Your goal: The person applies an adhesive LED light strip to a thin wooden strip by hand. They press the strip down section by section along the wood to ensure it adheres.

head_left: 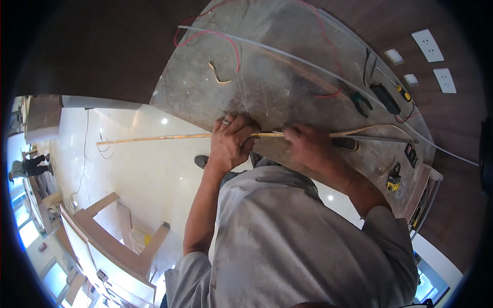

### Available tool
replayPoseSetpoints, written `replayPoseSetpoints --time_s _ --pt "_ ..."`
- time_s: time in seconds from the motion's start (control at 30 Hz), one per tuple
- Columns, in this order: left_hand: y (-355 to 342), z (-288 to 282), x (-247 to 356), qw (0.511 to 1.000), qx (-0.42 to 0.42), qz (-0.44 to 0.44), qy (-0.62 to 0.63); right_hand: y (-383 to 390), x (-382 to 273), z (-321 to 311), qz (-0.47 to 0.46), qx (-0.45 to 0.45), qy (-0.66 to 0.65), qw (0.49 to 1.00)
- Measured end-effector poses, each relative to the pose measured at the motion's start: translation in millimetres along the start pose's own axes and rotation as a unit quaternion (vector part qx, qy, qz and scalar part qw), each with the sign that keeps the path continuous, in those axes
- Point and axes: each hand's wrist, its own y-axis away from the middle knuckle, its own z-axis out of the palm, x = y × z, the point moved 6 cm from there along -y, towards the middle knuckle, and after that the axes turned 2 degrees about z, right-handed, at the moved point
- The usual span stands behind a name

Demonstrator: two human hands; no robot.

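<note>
A long, thin tan strip (164,137), apparently a flexible light strip, runs sideways across in front of my body, with fine wires at its left end. My left hand (233,136) is closed around it, a ring on one finger. Just to the right, my right hand (310,146) pinches the same strip, partly blurred. Past my right hand the tan strip lifts into a loose curve above a straight grey channel (380,139). My fingers hide how strip and channel meet between the hands.
On the worn board (190,97) lie red wire (236,49), a long pale strip (292,60), a short tan offcut (217,76), pliers (362,104), a black box (385,98) and a yellow-black tool (394,179). A wooden frame (102,205) stands lower left. Another person (32,167) is far left.
</note>
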Motion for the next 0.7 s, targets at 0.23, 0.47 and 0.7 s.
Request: replayPoseSetpoints --time_s 0.23,0.47,0.7 --pt "-6 -9 27 0.998 0.039 -0.036 -0.03 -8 9 -5 -0.031 -0.081 0.017 0.996" --pt "-2 1 22 0.994 0.063 -0.085 0.003 -14 9 -9 -0.064 -0.097 -0.01 0.993" --pt "-4 0 21 0.995 0.06 -0.081 -0.002 -16 10 -6 -0.077 -0.112 -0.01 0.991"
